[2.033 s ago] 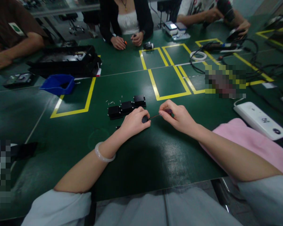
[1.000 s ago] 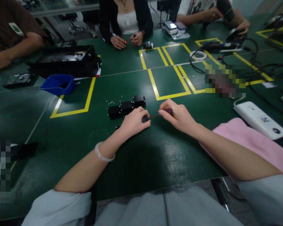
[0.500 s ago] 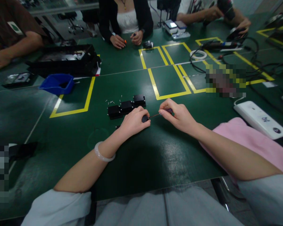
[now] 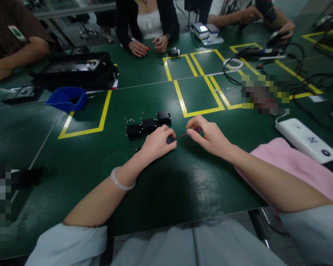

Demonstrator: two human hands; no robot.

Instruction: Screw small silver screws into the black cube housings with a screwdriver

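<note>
My left hand [image 4: 157, 143] is closed on a small black part [image 4: 170, 139] resting on the green table [image 4: 161, 184]. My right hand [image 4: 211, 137] pinches a thin screwdriver [image 4: 192, 132] with a dark purple handle, its tip pointing left into that part. Just beyond my left hand lie three black box-shaped parts [image 4: 149, 125] in a row. Several tiny screws [image 4: 131, 120] are scattered behind them.
A blue bin [image 4: 66, 98] and a black tray [image 4: 74, 70] stand at the back left. Yellow tape squares [image 4: 199, 96] mark the table's middle. A white power strip [image 4: 305, 140] and a pink cloth [image 4: 294, 170] lie to the right. Other people's hands [image 4: 147, 46] work at the far edge, amid cables [image 4: 266, 62].
Almost nothing differs; both hands keep their hold on the part and the screwdriver, with only a slight shift of the view.
</note>
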